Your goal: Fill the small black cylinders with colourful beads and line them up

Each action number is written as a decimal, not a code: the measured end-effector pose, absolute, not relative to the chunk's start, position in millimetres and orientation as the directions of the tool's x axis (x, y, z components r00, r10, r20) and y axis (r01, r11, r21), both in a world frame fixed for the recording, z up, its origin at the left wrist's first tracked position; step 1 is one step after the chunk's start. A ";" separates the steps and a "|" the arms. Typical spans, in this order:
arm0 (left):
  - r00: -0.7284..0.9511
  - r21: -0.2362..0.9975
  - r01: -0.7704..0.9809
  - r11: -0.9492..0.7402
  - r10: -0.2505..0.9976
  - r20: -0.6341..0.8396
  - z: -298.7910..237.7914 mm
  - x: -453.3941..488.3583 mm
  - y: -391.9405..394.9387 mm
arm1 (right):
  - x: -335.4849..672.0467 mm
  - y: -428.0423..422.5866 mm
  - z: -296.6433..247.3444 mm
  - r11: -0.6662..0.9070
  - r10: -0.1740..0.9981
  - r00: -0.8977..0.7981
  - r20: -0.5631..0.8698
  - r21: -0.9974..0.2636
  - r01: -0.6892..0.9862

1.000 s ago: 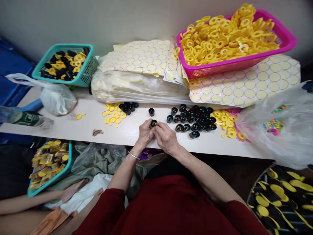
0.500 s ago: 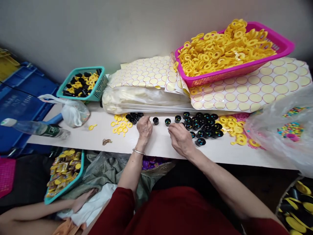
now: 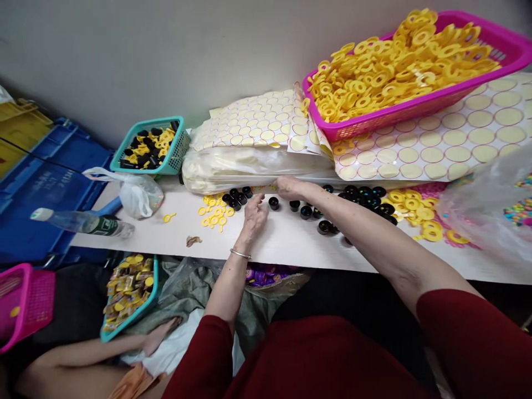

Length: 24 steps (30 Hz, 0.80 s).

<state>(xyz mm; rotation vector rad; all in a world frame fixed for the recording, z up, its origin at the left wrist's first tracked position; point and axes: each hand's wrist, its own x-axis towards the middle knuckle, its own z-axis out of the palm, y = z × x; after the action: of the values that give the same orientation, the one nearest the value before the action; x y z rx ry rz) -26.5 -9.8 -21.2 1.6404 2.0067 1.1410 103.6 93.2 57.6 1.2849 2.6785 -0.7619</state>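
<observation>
My left hand (image 3: 255, 215) is over the white table with its fingers curled together. What they hold, if anything, I cannot make out. On its left are small black cups (image 3: 238, 197) and loose yellow rings with tabs (image 3: 214, 211); a single black cup (image 3: 273, 203) stands to its right. My right hand (image 3: 291, 188) reaches across to the table's back, by the clear plastic bag (image 3: 249, 166). Its fingers are bent and closed, and their contents are hidden. Under my right forearm, more black cups (image 3: 306, 211) stand, some with coloured bits inside.
A pink basket (image 3: 386, 113) heaped with yellow rings rests on sticker sheets (image 3: 409, 155). A teal basket (image 3: 166, 160), tied white bag (image 3: 139, 197) and plastic bottle (image 3: 91, 223) are left. Another person's arm (image 3: 95, 346) is lower left. A clear bag of beads (image 3: 482, 205) lies right.
My right hand has moved up and left, from beside the black cups to the table's back, its forearm now above the cups. My left hand stays near the single cup. The view has shifted slightly.
</observation>
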 end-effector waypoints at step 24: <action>-0.432 0.993 0.118 0.013 0.901 0.039 -27.1 -38.6 -154.3 | 28.1 74.8 -21.4 0.334 0.898 -0.417 -0.138 -0.404 0.852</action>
<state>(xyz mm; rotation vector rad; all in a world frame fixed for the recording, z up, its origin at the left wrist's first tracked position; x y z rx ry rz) -38.6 -154.3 -27.1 1.0608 1.6220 1.4864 28.1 74.8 -21.4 1.7484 2.6525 -0.6892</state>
